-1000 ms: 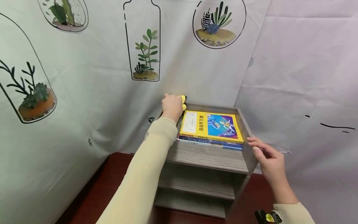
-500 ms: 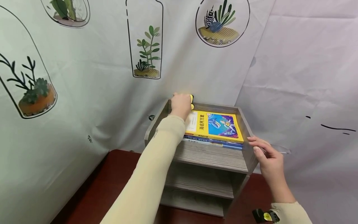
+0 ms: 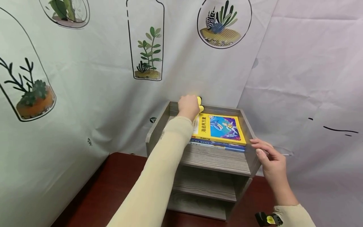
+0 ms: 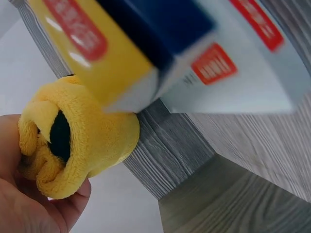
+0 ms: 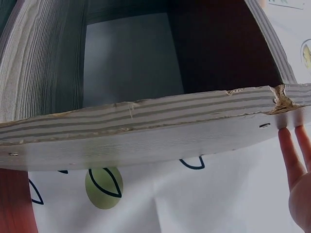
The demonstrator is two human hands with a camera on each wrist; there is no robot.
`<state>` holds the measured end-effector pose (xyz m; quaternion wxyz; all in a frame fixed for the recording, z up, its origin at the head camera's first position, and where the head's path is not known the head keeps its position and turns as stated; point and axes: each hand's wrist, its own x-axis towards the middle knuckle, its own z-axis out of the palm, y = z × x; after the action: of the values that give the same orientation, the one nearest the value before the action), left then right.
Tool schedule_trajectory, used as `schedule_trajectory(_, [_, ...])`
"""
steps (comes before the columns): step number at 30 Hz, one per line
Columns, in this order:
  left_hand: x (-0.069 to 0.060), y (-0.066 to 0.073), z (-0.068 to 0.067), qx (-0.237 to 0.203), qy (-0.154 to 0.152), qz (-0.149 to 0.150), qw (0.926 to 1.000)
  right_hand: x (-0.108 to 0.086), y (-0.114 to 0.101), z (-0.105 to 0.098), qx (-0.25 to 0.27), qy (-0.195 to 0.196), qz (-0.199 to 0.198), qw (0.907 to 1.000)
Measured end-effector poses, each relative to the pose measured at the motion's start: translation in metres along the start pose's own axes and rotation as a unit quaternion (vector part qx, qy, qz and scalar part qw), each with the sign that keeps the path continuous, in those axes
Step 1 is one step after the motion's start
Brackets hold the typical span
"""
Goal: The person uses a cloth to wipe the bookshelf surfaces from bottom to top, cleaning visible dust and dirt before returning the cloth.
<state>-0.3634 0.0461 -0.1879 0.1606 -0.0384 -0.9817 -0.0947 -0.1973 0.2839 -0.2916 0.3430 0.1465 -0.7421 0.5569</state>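
My left hand (image 3: 188, 106) grips a rolled yellow-and-black cloth (image 4: 92, 131) at the back of a grey wood-grain shelf unit (image 3: 215, 161). In the left wrist view the thumb and fingers wrap the cloth's near end. Right by the cloth lies a stack of books, its top one a yellow book (image 3: 224, 127) with a blue picture. The forearm hides the stack's left part. My right hand (image 3: 273, 164) touches the unit's right side panel from outside; its fingertips (image 5: 283, 137) rest on the panel's outer face in the right wrist view.
The unit stands on a dark red tabletop (image 3: 113, 183) against a pale printed curtain (image 3: 93, 78). Raised side walls and a back board (image 3: 221, 109) edge its top shelf. Two lower compartments (image 3: 204, 183) open toward me. A chipped corner (image 5: 282, 99) shows on the panel edge.
My left hand has moved rightward along the back of the unit with the cloth, over the left part of the books. The right hand stays at the side panel.
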Motion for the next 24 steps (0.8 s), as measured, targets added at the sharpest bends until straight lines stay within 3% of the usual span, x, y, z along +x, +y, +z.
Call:
schedule_trajectory(10, [0.002,0.012,-0.003,-0.02,-0.013,0.003,0.9997,-0.001,0.0,-0.002,-0.033,-0.006,0.03,0.999])
schedule_trajectory(16, [0.004,0.019,-0.006,-0.028,-0.017,0.001,0.9995,-0.001,0.001,-0.002,-0.032,-0.005,0.025,0.9992])
schedule_trajectory(24, [0.005,0.028,-0.005,-0.049,-0.02,0.021,0.9984,0.0,0.002,-0.001,-0.027,-0.005,0.019,0.9994])
